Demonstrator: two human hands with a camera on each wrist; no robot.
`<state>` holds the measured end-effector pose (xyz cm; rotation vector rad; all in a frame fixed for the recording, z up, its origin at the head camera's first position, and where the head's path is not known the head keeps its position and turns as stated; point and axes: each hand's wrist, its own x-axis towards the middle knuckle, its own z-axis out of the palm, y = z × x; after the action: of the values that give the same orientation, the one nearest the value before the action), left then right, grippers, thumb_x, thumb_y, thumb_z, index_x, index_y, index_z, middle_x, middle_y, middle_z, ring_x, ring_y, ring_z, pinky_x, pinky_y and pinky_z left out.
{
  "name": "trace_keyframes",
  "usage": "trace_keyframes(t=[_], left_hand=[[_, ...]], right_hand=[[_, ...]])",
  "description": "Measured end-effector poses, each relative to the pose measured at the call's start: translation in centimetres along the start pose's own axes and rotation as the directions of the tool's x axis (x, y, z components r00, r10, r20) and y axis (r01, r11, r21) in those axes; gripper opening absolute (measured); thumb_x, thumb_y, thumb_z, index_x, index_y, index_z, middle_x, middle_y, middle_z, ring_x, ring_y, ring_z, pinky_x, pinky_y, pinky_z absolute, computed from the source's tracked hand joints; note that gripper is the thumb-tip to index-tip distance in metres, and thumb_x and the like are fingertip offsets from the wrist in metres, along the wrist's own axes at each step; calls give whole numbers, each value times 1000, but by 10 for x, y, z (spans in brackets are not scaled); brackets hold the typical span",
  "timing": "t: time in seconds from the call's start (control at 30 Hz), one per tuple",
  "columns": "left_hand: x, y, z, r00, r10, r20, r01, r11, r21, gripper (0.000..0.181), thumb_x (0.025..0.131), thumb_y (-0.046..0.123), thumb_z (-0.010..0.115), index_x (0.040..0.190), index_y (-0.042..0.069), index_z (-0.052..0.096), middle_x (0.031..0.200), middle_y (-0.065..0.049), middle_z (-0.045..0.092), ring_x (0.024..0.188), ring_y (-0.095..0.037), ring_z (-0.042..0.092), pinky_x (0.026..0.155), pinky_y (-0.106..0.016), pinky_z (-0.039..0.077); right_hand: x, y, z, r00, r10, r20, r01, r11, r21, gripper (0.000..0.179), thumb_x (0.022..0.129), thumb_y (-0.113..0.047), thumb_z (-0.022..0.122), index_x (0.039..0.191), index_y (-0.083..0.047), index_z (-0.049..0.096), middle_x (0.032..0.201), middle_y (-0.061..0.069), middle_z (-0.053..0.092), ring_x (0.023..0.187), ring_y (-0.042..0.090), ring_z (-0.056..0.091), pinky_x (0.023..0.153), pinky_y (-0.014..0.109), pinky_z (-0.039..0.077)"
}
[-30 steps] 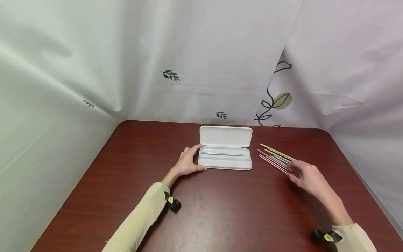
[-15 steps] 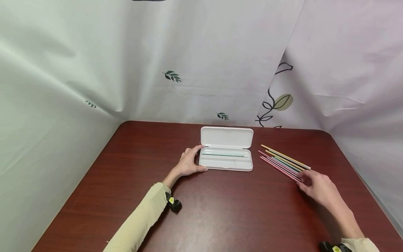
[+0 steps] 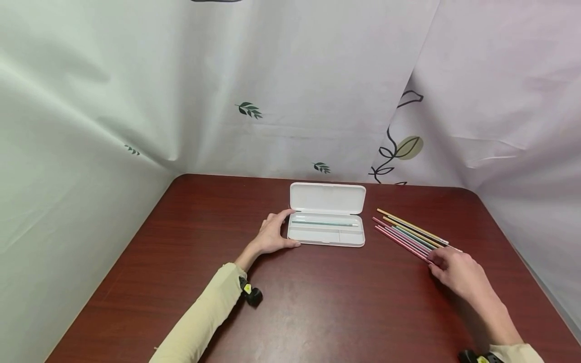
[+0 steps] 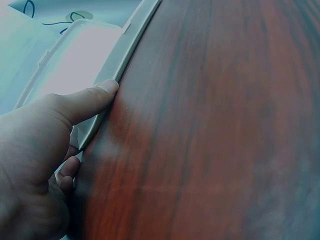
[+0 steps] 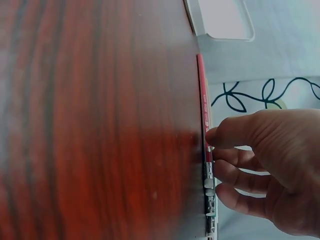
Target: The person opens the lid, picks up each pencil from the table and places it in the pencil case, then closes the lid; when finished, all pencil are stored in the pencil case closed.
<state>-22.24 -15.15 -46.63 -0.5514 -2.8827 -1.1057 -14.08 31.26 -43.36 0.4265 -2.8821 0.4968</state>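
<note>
A white pencil case (image 3: 313, 241) stands with its lid raised, one pale green pencil (image 3: 323, 223) lying in its long rear compartment. My left hand (image 3: 271, 235) holds the case by its left end, thumb along the front edge and fingers round the back corner. To the right, several pencils (image 3: 406, 229) in red, yellow, black and green lie fanned out on the table. At their near ends, my right hand (image 3: 460, 272) pinches a red pencil (image 5: 203, 95), thumb tip against its side near the metal eraser bands. The other fingers curl beside the neighbouring pencils.
The dark red wooden table (image 3: 336, 302) has rounded far corners. Pale patterned sheeting (image 3: 290, 101) hangs behind it and along both sides. A hand's width of table separates the case from the pencils.
My right hand has slid along the pencils toward their near right ends, and its thumb and fingers have drawn closer together. My left hand has stayed on the case.
</note>
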Motion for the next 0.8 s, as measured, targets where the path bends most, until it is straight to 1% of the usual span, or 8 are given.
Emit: trace_keyframes(t=[0.2, 0.47, 0.67, 0.8], left_hand=[[0, 1, 0, 1000, 1, -1, -1, 1000, 0, 92, 71, 34, 91, 148, 15, 46, 119, -11, 59, 112, -28, 44, 92, -47, 33], [-1, 1, -1, 1000, -4, 6, 4, 1000, -5, 92, 71, 32, 91, 148, 15, 46, 119, -12, 59, 112, -28, 44, 93, -47, 32], [-1, 1, 0, 1000, 6, -4, -6, 1000, -2, 91, 71, 33, 91, 148, 14, 46, 118, -11, 59, 111, -28, 45, 92, -48, 32], [-1, 1, -1, 1000, 0, 2, 0, 1000, -8, 91, 71, 32, 91, 148, 15, 46, 118, -12, 59, 112, -28, 44, 92, -48, 32]], right_hand=[[2, -2, 0, 1000, -5, 30, 5, 1000, -25, 15, 77, -2, 78, 89, -9, 72, 77, -1, 63, 66, 21, 59, 55, 46, 46], [3, -2, 1, 998, -19, 57, 22, 999, -42, 17, 76, 0, 76, 89, -10, 72, 77, -2, 61, 67, 19, 57, 55, 47, 45], [4, -4, 1, 998, -33, 52, 35, 999, -35, 18, 75, 2, 73, 89, -8, 71, 77, 0, 60, 65, 20, 57, 54, 45, 44], [4, -4, 2, 998, -45, 41, 46, 999, -29, 19, 74, 4, 72, 88, -7, 70, 77, 0, 60, 65, 19, 56, 55, 44, 44]])
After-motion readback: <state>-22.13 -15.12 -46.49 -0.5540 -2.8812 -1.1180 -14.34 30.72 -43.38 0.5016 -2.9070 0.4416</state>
